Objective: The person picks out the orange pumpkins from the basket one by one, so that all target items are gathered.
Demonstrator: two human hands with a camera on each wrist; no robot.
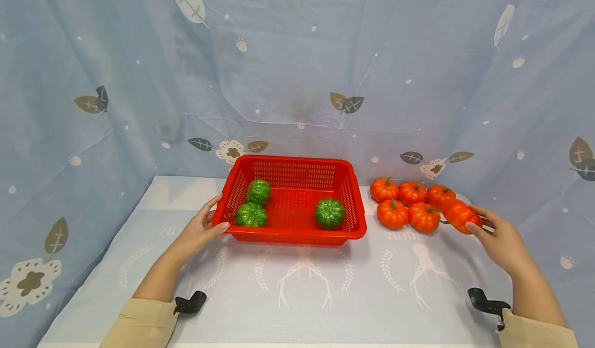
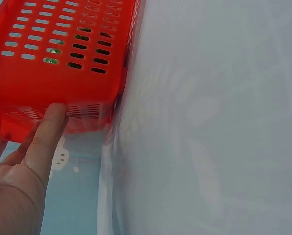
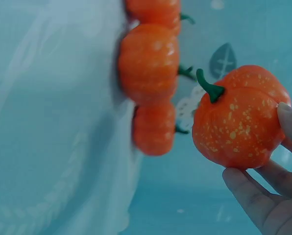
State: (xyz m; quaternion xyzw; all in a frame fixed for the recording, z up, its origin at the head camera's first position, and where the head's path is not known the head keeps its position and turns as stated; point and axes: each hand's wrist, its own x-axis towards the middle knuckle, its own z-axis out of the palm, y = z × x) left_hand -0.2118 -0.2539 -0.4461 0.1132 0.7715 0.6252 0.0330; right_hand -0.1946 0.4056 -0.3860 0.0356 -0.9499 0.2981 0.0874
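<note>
My left hand touches the left end of a red plastic basket, thumb at the near corner and fingers along the side. In the left wrist view, a straight thumb meets the slotted basket below its rim. Three green pumpkins sit inside: two at the left, one on top of the view's stack, and one at the right. My right hand grips a speckled orange pumpkin between thumb and fingers, its green stem pointing away from the palm.
Several orange pumpkins stand in two rows right of the basket, close beside the held one. A pale patterned cloth covers the table. Blue printed curtains hang behind and at both sides.
</note>
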